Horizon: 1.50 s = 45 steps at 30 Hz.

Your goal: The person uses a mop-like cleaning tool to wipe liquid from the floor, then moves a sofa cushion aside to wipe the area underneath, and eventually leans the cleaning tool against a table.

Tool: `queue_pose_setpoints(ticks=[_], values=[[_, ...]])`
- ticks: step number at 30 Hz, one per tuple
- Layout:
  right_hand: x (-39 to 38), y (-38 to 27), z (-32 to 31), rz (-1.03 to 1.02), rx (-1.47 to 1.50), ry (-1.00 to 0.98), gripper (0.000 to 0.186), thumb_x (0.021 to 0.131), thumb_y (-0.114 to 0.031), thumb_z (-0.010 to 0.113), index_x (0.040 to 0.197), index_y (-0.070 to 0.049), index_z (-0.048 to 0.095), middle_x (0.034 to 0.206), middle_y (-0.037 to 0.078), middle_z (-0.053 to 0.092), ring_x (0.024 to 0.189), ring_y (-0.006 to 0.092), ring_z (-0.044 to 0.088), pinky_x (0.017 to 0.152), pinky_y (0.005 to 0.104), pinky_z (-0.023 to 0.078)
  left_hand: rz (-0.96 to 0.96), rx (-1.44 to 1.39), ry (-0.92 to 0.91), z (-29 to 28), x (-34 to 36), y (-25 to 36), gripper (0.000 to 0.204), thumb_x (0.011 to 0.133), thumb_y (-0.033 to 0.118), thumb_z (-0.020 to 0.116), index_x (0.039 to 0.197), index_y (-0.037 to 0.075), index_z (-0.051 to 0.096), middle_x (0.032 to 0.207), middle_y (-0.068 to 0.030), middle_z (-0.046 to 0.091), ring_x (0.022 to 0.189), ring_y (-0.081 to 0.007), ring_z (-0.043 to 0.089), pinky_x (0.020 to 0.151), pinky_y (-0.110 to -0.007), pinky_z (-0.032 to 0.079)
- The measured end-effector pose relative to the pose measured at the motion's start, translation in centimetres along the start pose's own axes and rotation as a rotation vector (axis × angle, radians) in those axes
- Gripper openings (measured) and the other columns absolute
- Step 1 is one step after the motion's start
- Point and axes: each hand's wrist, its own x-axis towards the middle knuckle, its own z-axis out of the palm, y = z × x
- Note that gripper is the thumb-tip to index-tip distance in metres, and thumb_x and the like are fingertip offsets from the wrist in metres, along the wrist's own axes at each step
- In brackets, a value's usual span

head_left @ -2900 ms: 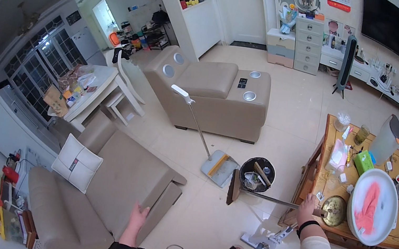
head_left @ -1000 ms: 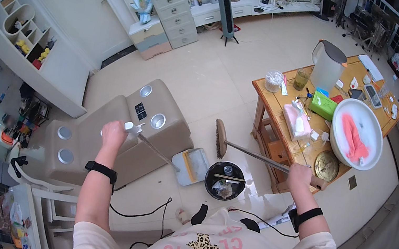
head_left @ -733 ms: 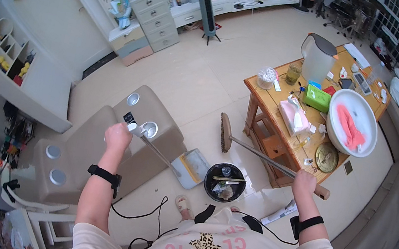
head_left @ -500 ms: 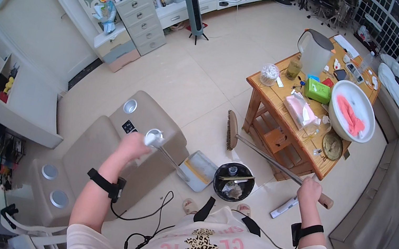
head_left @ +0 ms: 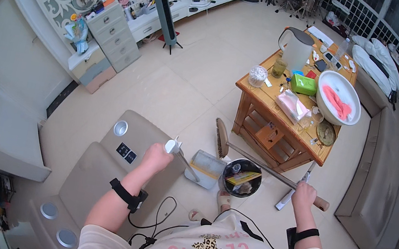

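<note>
My left hand is closed around the upper end of the long handle of a dustpan. A white grip shows above the fist, and the pan lies on the floor. My right hand is wrapped round the wooden-ended handle of a broom. Its handle slants down to the left, and its brown bristle head is close to the dustpan's far right corner. Just right of the pan stands a black-lined trash bin with rubbish and a yellow flat piece in it.
A wooden table at the right carries a white basin, a pitcher, a green box and tissues. A beige recliner stands left, a long sofa right. A white long flat object lies by my right hand.
My view has shifted, and the table sits farther left in it. My left hand has moved right with the dustpan handle. The broom head has come nearer to the pan.
</note>
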Motion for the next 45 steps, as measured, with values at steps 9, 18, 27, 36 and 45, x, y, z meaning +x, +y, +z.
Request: queue_pose_setpoints(ticks=[9, 18, 27, 36, 45], values=[[3.8, -1.9, -1.8, -0.005, 0.107, 0.014, 0.005, 0.061, -0.008, 0.054, 0.066, -0.009, 0.056, 0.064, 0.007, 0.059, 0.060, 0.0204, 0.058, 0.054, 0.0287, 0.045, 0.023, -0.131, 0.095, -5.7, 5.9, 5.6, 0.019, 0.064, 0.011, 0.053, 0.072, -0.005, 0.054, 0.054, -0.0160, 0.054, 0.043, -0.0222, 0.055, 0.043, -0.032, 0.045], [20.6, -14.3, -7.0, -0.193, 0.191, -0.045, 0.014, 0.068, -0.010, 0.050, 0.071, -0.010, 0.063, 0.073, 0.008, 0.061, 0.070, 0.0192, 0.060, 0.057, 0.0304, 0.047, -0.063, -0.066, 0.189, -7.6, 20.2, 7.3, 0.016, 0.064, 0.012, 0.052, 0.067, -0.004, 0.053, 0.049, -0.0133, 0.052, 0.041, -0.0206, 0.054, 0.041, -0.031, 0.044], [37.1, -25.5, -15.3, -0.331, 0.044, -0.078, 0.016, 0.070, -0.016, 0.052, 0.081, -0.011, 0.062, 0.081, 0.004, 0.060, 0.075, 0.0197, 0.058, 0.054, 0.0347, 0.044, 0.011, -0.071, 0.225, -11.8, 34.0, 10.5, 0.018, 0.064, 0.011, 0.052, 0.068, -0.006, 0.054, 0.052, -0.0154, 0.054, 0.043, -0.0221, 0.055, 0.044, -0.031, 0.046], [48.5, -30.9, -15.1, -0.095, 0.030, -0.131, 0.018, 0.070, -0.013, 0.052, 0.084, -0.008, 0.061, 0.087, 0.007, 0.058, 0.088, 0.0236, 0.052, 0.059, 0.0423, 0.045, 0.187, 0.016, 0.146, -11.9, 49.7, 16.8, 0.018, 0.064, 0.014, 0.054, 0.065, -0.004, 0.053, 0.049, -0.0110, 0.052, 0.040, -0.0189, 0.053, 0.041, -0.030, 0.044], [56.8, -26.7, -9.5, -0.012, -0.074, -0.285, 0.025, 0.074, -0.019, 0.048, 0.094, -0.008, 0.058, 0.095, 0.008, 0.056, 0.092, 0.0266, 0.050, 0.072, 0.0460, 0.040, 0.291, 0.068, -0.007, -9.1, 57.7, 25.2, 0.020, 0.065, 0.016, 0.054, 0.066, -0.004, 0.054, 0.052, -0.0145, 0.055, 0.045, -0.0223, 0.056, 0.049, -0.031, 0.046]])
